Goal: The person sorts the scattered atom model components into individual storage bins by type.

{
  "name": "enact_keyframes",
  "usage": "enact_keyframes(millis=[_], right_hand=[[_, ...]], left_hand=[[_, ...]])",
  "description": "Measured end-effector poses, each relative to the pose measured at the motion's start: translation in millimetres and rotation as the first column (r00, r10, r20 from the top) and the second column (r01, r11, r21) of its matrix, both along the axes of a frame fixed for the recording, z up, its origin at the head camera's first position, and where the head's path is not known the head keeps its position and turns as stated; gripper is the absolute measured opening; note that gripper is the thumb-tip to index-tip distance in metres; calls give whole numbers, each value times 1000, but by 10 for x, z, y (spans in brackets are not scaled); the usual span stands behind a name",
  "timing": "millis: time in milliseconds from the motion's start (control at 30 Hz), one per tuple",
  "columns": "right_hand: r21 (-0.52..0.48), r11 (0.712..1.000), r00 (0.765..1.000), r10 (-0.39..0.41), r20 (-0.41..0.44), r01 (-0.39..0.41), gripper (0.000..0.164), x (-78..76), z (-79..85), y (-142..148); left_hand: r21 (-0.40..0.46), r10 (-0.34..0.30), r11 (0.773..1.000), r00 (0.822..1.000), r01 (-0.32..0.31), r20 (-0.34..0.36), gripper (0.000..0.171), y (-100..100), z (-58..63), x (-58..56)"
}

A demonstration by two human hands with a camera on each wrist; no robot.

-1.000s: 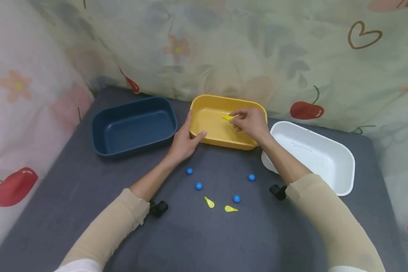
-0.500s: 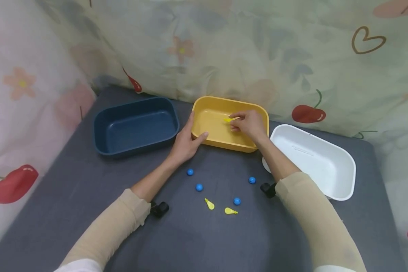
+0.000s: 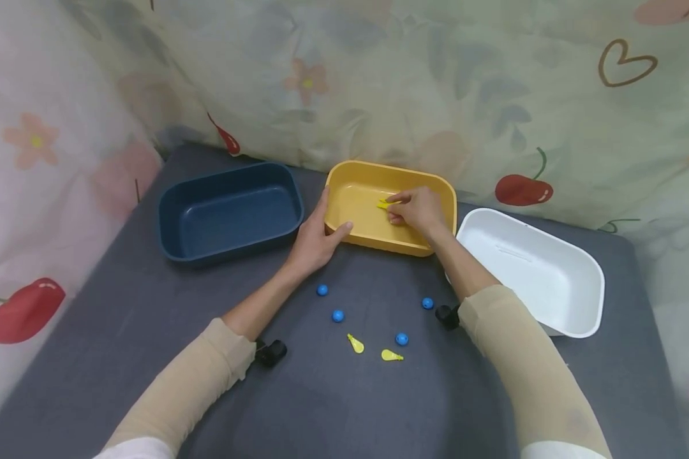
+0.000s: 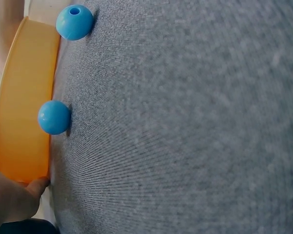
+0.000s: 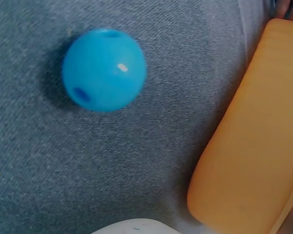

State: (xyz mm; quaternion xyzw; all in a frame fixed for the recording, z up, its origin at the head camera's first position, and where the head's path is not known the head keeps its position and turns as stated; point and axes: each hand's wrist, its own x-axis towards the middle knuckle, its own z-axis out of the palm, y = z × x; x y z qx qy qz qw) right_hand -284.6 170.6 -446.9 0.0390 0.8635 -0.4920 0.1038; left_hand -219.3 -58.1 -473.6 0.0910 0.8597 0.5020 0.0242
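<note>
My left hand (image 3: 312,242) holds the left end of a yellow plastic bin (image 3: 390,245), fingers along its end wall and thumb at the front rim. Inside that bin, low near its floor, my right hand (image 3: 419,210) pinches a small bright yellow piece (image 3: 382,204), partly hidden by the fingertips. Two yellow drop-shaped pieces, one on the left (image 3: 356,343) and one on the right (image 3: 392,355), lie on the grey cloth in front. Around them sit several blue beads (image 3: 401,338); holes show in the bead (image 5: 105,70) in the right wrist view.
A dark blue bin (image 3: 229,220) stands left of the yellow one. On the right is a white bin (image 3: 551,280), partly behind the right forearm. Patterned curtain (image 3: 379,76) hangs close behind the bins and along both sides of the grey table (image 3: 333,408).
My right hand has moved slightly lower into the yellow bin with the yellow piece, and the right forearm has swung inward to the left. The left hand keeps its hold on the bin.
</note>
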Motion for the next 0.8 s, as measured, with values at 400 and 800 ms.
enact_keyframes(millis=[400, 800], right_hand=[[78, 997, 1000, 6, -5, -6, 23, -11, -20, 70], [112, 994, 1000, -9, 3, 9, 23, 31, 18, 86]], left_hand=[[7, 0, 1000, 1000, 0, 18, 85, 10, 51, 8], [4, 7, 1000, 1000, -7, 21, 85, 15, 54, -1]])
